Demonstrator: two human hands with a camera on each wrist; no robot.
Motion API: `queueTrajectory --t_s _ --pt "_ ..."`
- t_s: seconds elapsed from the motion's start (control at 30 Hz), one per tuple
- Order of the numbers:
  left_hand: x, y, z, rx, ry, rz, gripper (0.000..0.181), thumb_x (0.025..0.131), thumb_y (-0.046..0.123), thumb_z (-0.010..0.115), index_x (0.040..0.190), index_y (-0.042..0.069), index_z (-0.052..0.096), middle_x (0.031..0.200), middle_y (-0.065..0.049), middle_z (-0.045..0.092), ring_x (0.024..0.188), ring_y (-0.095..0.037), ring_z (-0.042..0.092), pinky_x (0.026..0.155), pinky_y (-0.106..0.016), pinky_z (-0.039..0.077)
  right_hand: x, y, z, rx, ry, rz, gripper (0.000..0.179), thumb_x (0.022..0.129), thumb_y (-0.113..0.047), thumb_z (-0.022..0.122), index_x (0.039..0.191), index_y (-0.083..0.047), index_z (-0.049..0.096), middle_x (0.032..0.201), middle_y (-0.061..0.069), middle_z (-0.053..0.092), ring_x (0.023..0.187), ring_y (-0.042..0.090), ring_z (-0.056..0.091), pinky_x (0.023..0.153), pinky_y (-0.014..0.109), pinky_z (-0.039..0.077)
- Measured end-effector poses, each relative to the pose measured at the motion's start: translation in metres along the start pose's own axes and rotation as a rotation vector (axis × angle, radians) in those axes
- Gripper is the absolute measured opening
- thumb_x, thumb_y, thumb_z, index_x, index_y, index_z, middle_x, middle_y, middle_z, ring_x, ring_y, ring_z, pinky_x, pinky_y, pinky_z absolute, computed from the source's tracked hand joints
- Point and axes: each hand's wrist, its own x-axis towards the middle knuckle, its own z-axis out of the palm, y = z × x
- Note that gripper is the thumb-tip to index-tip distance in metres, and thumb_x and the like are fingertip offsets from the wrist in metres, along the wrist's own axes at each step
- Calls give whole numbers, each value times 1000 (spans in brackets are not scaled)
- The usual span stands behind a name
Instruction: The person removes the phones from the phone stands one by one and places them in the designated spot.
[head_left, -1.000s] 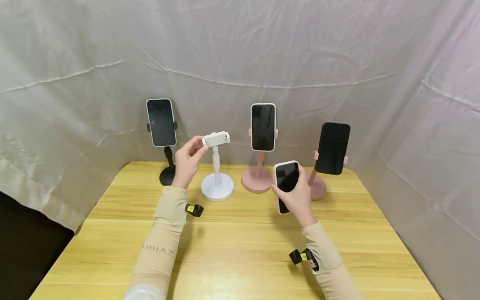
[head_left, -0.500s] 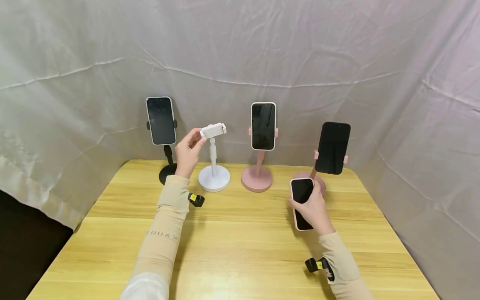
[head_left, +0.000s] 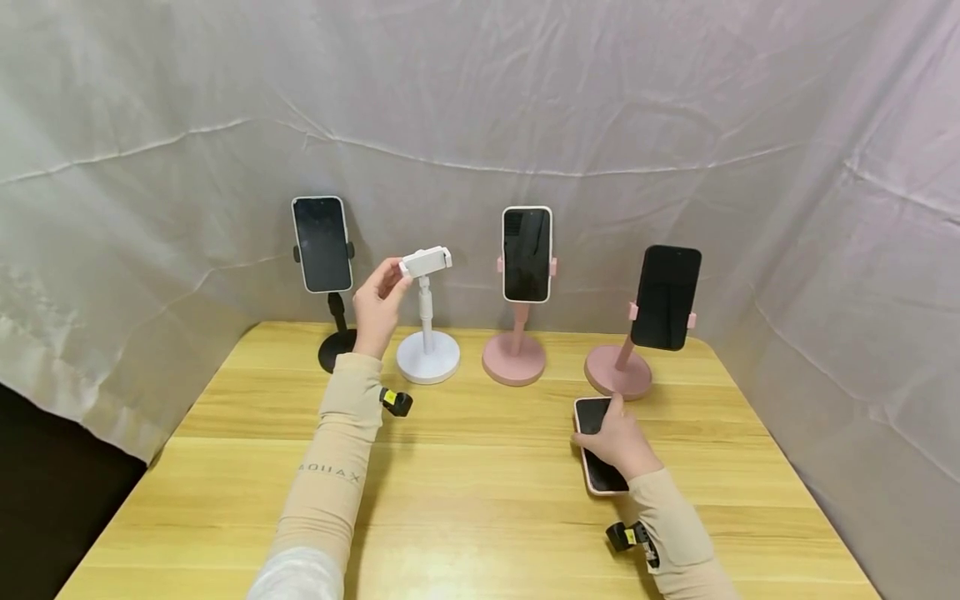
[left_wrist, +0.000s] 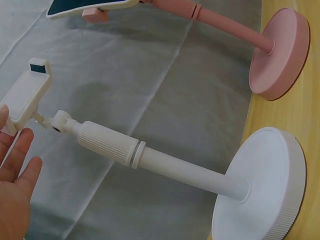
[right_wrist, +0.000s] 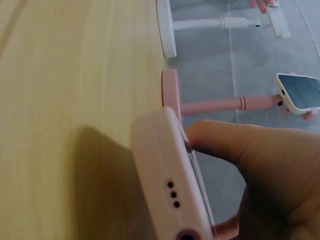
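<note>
At the back of the table, a white phone stand [head_left: 427, 357] stands upright on its round base, its clamp [head_left: 425, 262] holding no phone. My left hand [head_left: 377, 310] pinches the left end of that clamp; in the left wrist view, fingers [left_wrist: 20, 150] wrap its near edge. On the right, my right hand [head_left: 624, 443] grips a phone in a pale pink case [head_left: 606, 477] by its long sides, screen up. The right wrist view shows the phone's case edge [right_wrist: 165, 165] close over the table, its shadow beside it. The palm covers part of the screen.
A black stand [head_left: 335, 346] with a phone [head_left: 322, 244] is left of the white one. Two pink stands, a middle one [head_left: 514, 358] and a right one [head_left: 618, 372], also hold phones. Grey cloth [head_left: 480, 100] hangs behind the wooden table [head_left: 480, 500].
The right hand has brought the pink-cased phone right, then down toward the table in front of the right pink stand. The left hand and white stand have shifted slightly back and left.
</note>
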Motion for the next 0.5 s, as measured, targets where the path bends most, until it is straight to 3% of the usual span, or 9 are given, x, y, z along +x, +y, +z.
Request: queueTrajectory --t_s 0.1,0.3,0.5 --pt "1 -3 1 5 -2 5 32 94 9 64 125 0 61 126 -20 65 115 -30 63 104 -37 50 -1 0 2 -48 -14 27 105 77 -41 76 141 14 15 114 43 51 92 41 61 79 50 53" --pt "9 -27 3 -6 3 -5 33 94 10 64 127 3 61 128 -18 64 117 -30 62 105 -39 48 -4 0 5 -108 -24 34 95 76 -42 78 133 15 29 111 40 56 89 39 61 78 48 53" --pt "10 -32 3 -21 15 1 33 93 17 66 125 9 64 126 -13 66 115 -25 63 105 -37 48 -6 -1 4 -188 -24 47 92 75 -48 77 129 16 37 110 37 58 88 38 60 75 48 52"
